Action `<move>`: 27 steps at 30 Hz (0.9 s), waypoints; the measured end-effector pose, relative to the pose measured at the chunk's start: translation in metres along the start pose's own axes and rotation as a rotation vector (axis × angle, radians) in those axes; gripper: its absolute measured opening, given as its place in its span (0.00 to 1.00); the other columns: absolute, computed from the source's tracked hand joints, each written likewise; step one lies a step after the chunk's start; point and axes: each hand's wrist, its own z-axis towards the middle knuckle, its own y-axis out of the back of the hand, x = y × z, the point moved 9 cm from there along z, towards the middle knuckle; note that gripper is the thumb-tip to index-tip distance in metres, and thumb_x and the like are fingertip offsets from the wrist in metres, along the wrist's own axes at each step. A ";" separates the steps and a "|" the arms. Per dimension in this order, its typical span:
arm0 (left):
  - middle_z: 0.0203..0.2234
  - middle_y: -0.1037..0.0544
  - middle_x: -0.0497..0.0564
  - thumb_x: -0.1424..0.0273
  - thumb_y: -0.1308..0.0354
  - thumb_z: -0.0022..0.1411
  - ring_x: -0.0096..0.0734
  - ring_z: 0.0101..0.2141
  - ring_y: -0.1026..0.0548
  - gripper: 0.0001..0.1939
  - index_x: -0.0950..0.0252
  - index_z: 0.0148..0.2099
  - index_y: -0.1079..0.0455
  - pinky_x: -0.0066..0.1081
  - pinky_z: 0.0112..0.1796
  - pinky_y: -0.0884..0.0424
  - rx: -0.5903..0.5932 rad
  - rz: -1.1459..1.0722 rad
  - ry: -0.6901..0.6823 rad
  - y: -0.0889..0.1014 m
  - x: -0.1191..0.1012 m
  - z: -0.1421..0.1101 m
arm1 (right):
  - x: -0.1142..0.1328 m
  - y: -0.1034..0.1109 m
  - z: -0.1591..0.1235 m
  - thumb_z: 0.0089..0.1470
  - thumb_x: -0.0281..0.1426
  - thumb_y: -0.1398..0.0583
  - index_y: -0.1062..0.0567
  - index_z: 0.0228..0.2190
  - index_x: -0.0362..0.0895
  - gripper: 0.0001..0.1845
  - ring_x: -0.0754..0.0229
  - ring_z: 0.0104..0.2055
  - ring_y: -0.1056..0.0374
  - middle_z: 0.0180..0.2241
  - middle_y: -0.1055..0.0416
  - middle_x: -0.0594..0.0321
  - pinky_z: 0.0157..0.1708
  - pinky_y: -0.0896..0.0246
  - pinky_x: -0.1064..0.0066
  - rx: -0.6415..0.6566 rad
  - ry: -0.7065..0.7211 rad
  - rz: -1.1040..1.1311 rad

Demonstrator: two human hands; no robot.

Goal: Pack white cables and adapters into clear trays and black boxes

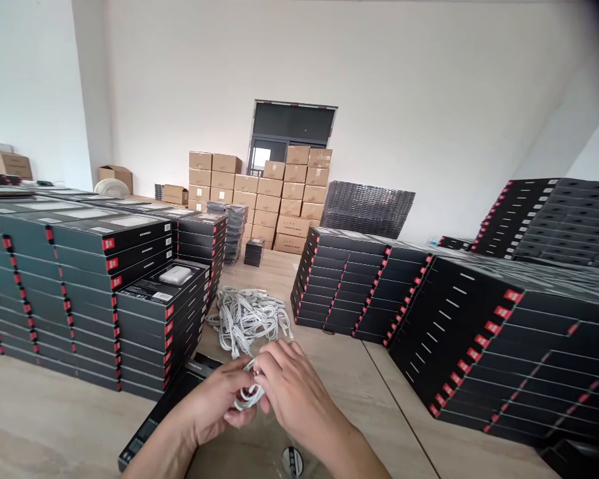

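Left hand and right hand come together over the worktop, toward its near edge, both curled nearly closed on a small coil of white cable; the right fingers partly hide where they grip. The coil could spring loose, I'd judge, if either pinch eases before its loops are secured. A stray end might also snag the pile of white cables just beyond, since its loops lie loosely tangled. The left forearm passes over a black box, and a careless swing could nudge it.

Pale wood grain covers the worktop, and a dark seam runs through it toward the near edge. Black boxes with red tabs are stacked along its left side and its right; a white adapter (or something like one) sits on a lower left stack. Toward the far edge, brown cartons rise before a dark-framed window in a plain pale wall.
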 end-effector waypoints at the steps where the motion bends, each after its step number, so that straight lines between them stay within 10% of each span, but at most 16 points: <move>1: 0.17 0.27 0.48 0.68 0.41 0.50 0.15 0.12 0.44 0.09 0.67 0.32 0.34 0.22 0.15 0.61 0.010 0.002 0.012 -0.002 0.000 -0.001 | 0.001 -0.001 0.000 0.59 0.25 0.44 0.32 0.32 0.44 0.04 0.57 0.38 0.39 0.36 0.33 0.62 0.39 0.47 0.65 -0.017 0.016 -0.016; 8: 0.16 0.27 0.48 0.70 0.40 0.48 0.19 0.13 0.40 0.07 0.66 0.30 0.33 0.21 0.15 0.58 0.024 0.034 0.036 -0.003 0.014 0.000 | 0.009 0.015 -0.005 0.60 0.27 0.48 0.31 0.30 0.44 0.09 0.57 0.36 0.39 0.31 0.32 0.62 0.39 0.48 0.63 -0.252 0.006 0.269; 17: 0.19 0.26 0.47 0.57 0.39 0.54 0.18 0.15 0.40 0.17 0.64 0.38 0.35 0.22 0.18 0.56 -0.018 -0.044 -0.082 -0.011 0.005 0.007 | -0.067 0.017 -0.022 0.59 0.47 0.46 0.29 0.35 0.46 0.17 0.59 0.35 0.33 0.33 0.28 0.62 0.32 0.38 0.72 -0.794 -0.573 1.196; 23: 0.21 0.26 0.49 0.57 0.34 0.51 0.20 0.17 0.35 0.20 0.67 0.38 0.33 0.22 0.18 0.50 0.128 -0.151 -0.129 -0.034 0.002 0.003 | -0.050 -0.046 -0.019 0.44 0.45 0.32 0.26 0.46 0.46 0.28 0.71 0.17 0.38 0.44 0.25 0.56 0.11 0.52 0.79 -0.226 -0.712 1.434; 27: 0.26 0.24 0.51 0.53 0.36 0.51 0.28 0.19 0.27 0.27 0.66 0.46 0.34 0.24 0.19 0.43 0.184 0.083 -0.063 -0.041 0.017 0.003 | -0.056 -0.055 -0.037 0.44 0.44 0.31 0.24 0.36 0.44 0.21 0.61 0.27 0.27 0.36 0.22 0.56 0.22 0.35 0.75 -0.371 -0.795 1.658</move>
